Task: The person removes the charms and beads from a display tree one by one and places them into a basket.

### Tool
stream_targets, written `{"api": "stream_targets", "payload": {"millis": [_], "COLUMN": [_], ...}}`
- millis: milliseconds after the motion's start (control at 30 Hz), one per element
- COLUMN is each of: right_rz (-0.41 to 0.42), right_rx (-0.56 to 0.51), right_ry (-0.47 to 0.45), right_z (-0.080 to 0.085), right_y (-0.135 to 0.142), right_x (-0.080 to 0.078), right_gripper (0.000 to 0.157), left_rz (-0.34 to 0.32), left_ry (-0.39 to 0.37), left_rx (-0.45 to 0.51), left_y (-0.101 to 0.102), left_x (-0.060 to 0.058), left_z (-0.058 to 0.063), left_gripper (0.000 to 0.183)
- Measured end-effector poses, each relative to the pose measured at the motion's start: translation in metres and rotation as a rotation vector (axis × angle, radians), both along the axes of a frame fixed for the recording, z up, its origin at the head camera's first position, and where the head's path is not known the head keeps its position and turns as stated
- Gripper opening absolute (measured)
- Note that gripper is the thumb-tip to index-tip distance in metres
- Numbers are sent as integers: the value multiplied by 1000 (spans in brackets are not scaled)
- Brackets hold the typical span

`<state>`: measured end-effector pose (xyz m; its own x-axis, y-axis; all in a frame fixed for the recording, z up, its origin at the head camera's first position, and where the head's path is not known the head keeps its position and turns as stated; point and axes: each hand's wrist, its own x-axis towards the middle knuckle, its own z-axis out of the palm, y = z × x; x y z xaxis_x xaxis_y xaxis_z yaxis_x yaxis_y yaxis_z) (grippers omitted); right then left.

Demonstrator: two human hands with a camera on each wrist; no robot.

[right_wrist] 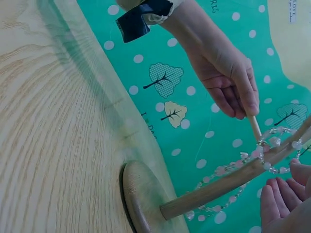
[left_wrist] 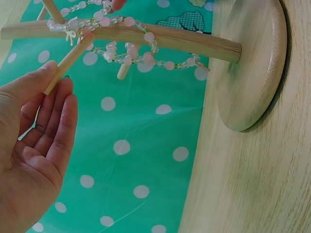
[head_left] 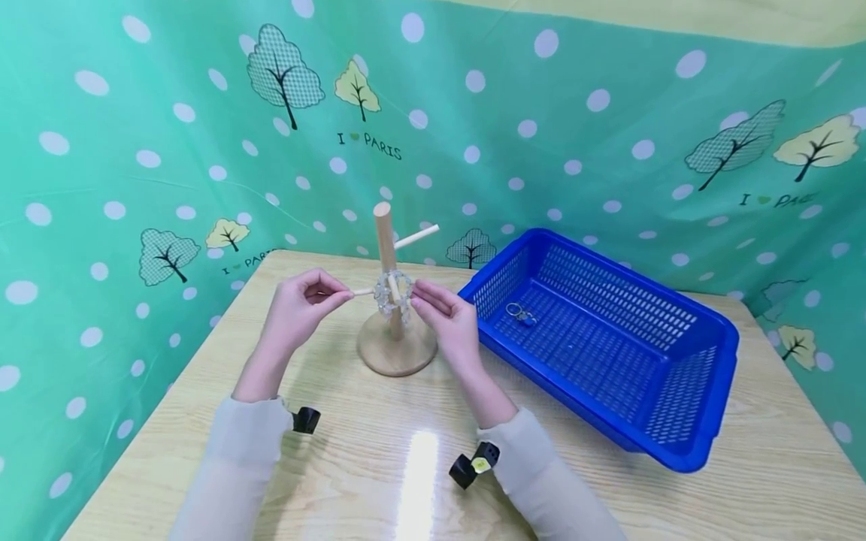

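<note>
A wooden stand (head_left: pixel 384 233) with a round base, an upright post and thin side pegs stands on the table. My left hand (head_left: pixel 301 308) pinches the end of a short peg (left_wrist: pixel 70 60) between thumb and forefinger. From the right, my right hand (head_left: pixel 449 327) holds the edge of a beaded bracelet (right_wrist: pixel 261 155) with its fingertips, beside the post. Clear and pale pink beads make up the bracelet, which encircles the peg close to the post. Another string of pink and clear beads (left_wrist: pixel 170 65) hangs lower around the stand, with a small bow charm (left_wrist: pixel 71 35) higher up.
A blue plastic basket (head_left: pixel 602 421) sits to the right of the stand. Inside it lies a small ring with a blue piece (head_left: pixel 526 318). Behind the wooden table (head_left: pixel 352 458) hangs a green dotted curtain (head_left: pixel 467 173). An upper peg (head_left: pixel 417 236) sticks out to the right.
</note>
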<state>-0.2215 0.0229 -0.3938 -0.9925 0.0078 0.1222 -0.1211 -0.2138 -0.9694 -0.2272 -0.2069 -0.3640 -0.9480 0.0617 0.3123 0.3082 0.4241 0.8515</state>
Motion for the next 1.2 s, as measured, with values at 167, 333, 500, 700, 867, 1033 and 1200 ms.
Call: {"api": "stream_targets", "payload": {"millis": [167,333,500,700,867,1033,1200], "right_rz": [-13,-25,-33,-26,-18,-7,9], "right_rx": [-18,-67,-112,-114,-103,-106,-92], "right_ry": [-28,-47,-49,-40,-31,-32,-40], "right_z": [-4,-3,-5,-6,-3,1,3], "right_y": [-2,-5,-8,-8,-5,-2,1], "right_x": [-4,-6,-9,-9,-6,-3,-1], "right_gripper": [30,27,24,21,19,18,17], "left_rz": [0,5,2,7,10,13,13], "left_ry": [-12,-14,-10,-7,-7,-2,-1], "left_rx": [8,-1,4,4,-5,-9,-9], "left_y": [0,0,0,0,0,0,0], "left_x": [-1,-2,-3,-2,-1,-1,-1], "left_z": [0,1,1,-1,-1,0,0], "left_gripper": [18,19,19,18,19,19,19]}}
